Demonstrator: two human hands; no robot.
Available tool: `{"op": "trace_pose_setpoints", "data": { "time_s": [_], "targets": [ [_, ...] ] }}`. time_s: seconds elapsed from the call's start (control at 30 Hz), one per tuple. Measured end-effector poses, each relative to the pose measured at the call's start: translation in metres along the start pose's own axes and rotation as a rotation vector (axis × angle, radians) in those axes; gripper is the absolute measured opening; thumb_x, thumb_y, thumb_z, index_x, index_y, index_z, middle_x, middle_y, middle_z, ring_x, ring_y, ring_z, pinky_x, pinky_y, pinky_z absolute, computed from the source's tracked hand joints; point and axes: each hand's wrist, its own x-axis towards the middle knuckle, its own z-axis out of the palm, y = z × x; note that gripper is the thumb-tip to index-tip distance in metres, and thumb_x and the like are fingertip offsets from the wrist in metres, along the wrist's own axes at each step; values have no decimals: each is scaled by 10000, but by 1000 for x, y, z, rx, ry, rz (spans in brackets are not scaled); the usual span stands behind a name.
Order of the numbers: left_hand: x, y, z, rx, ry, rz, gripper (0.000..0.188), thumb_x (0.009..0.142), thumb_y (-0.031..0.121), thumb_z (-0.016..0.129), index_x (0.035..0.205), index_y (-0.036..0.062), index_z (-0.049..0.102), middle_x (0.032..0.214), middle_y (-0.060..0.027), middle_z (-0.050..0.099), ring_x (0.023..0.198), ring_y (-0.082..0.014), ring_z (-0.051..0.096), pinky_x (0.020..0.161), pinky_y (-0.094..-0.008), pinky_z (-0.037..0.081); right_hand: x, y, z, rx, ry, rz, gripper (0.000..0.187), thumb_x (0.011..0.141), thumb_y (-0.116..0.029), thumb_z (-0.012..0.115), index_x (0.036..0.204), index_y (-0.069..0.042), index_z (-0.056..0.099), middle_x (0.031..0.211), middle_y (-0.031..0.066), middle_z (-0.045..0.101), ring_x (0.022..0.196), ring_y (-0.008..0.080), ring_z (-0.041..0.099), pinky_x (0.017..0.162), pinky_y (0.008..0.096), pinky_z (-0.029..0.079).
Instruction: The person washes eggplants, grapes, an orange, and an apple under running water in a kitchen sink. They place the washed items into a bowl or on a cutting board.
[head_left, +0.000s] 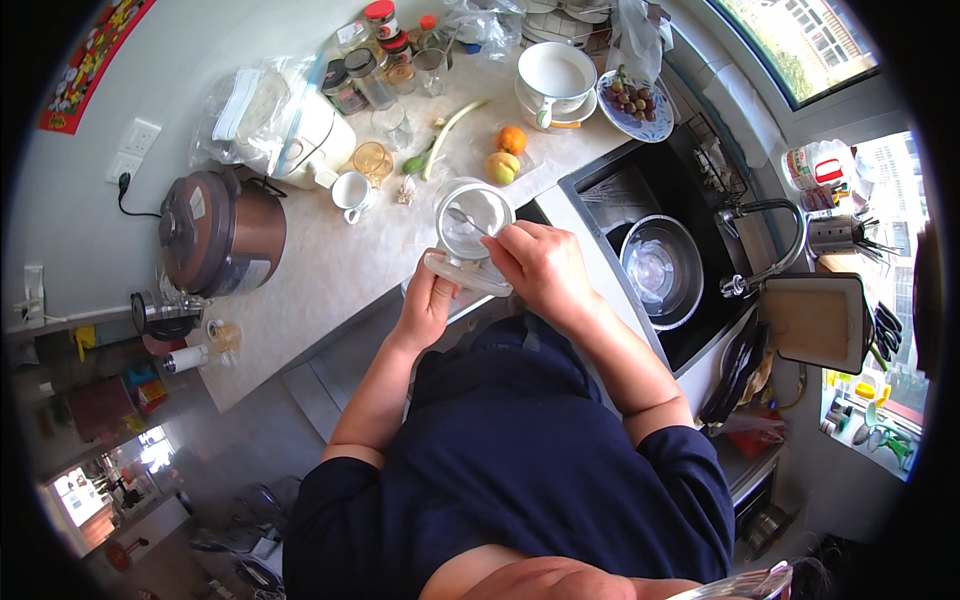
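A clear glass jar point(447, 226) is held over the counter's front edge, its round mouth facing up. Against its near side rests a clear glass lid point(480, 277); whether the two are joined I cannot tell. My left hand point(428, 308) is closed round the near left side of the jar and lid, the thumb on the lid's rim. Between the pinched fingers of my right hand point(545, 268) is a metal spoon point(462, 216), its bowl inside the jar. Whitish contents seem to lie in the jar, too unclear to name.
Behind the jar stand a white mug point(352, 193), an amber glass point(373, 162), a peach point(502, 168) and an orange point(511, 140). To the left is a brown rice cooker point(255, 235). At right, a metal basin point(692, 265) sits in the dark sink point(590, 187) under a curved faucet point(780, 204).
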Motion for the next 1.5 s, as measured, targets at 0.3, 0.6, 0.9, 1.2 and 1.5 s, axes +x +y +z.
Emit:
{"op": "trace_pose_setpoints", "data": {
  "time_s": [0.3, 0.6, 0.9, 1.2, 1.5],
  "targets": [
    [53, -7, 25, 61, -89, 29, 193, 999, 214, 442, 1034, 27, 473, 862, -33, 445, 718, -113, 433, 658, -243, 390, 1, 45, -53, -86, 112, 38, 236, 797, -98, 684, 657, -39, 504, 589, 95, 498, 522, 291, 535, 472, 375, 422],
    [76, -14, 62, 57, -144, -59, 175, 989, 203, 459, 965, 29, 472, 828, -46, 438, 717, -136, 439, 655, -259, 393, -12, 81, -55, -48, 146, 242, 265, 824, -132, 666, 660, -23, 490, 587, 116, 507, 517, 294, 532, 476, 373, 424],
    [80, -25, 80, 44, -215, -83, 193, 1014, 219, 396, 1012, 34, 454, 804, -9, 453, 681, -85, 451, 635, -227, 401, -33, 103, -60, 368, 254, 727, 291, 888, -204, 631, 712, 20, 570, 525, 47, 478, 517, 67, 409, 467, 272, 357],
    [93, -29, 97, 55, -238, -63, 189, 1014, 225, 396, 993, 46, 453, 767, 3, 442, 667, -75, 427, 617, -221, 384, -44, 108, -75, -4, 312, 452, 296, 837, -128, 656, 640, -14, 467, 587, 139, 519, 504, 328, 532, 477, 387, 423],
    [97, -29, 112, -3, -258, -86, 194, 1017, 220, 386, 1014, 38, 453, 778, -5, 453, 672, -85, 426, 635, -228, 385, -51, 122, -70, 314, 347, 717, 281, 901, -190, 631, 712, 3, 553, 553, 32, 466, 530, 76, 395, 476, 266, 348]
  ]
}}
